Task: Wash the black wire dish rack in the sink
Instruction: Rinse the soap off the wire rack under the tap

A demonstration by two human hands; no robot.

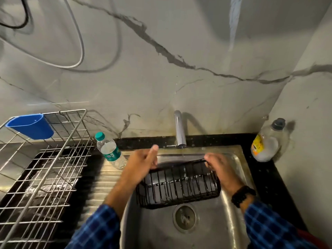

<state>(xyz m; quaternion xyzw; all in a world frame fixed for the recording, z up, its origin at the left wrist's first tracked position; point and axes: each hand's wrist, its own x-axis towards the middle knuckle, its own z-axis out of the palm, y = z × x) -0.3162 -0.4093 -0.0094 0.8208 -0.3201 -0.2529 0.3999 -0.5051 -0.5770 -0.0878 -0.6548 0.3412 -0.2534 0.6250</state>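
Both hands — left hand (143, 159), right hand (220, 167) — grasp the black wire rack (179, 186) over the sink (233, 218), under the tap (179, 130).

1. The wire dish rack (177, 186) is black.
2. Both sleeves (100, 229) are blue with a darker check.
3. The far-left cup (32, 126) is blue.
4. The water bottle (109, 151) has a green cap and label.
5. The wall (161, 83) is pale grey with dark veins.
6. The wristband (242, 195) is black.

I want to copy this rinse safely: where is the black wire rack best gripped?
The black wire rack is long: grip its upper rim at both short ends, left hand from the left, right hand from the right, keeping it steady under the faucet.
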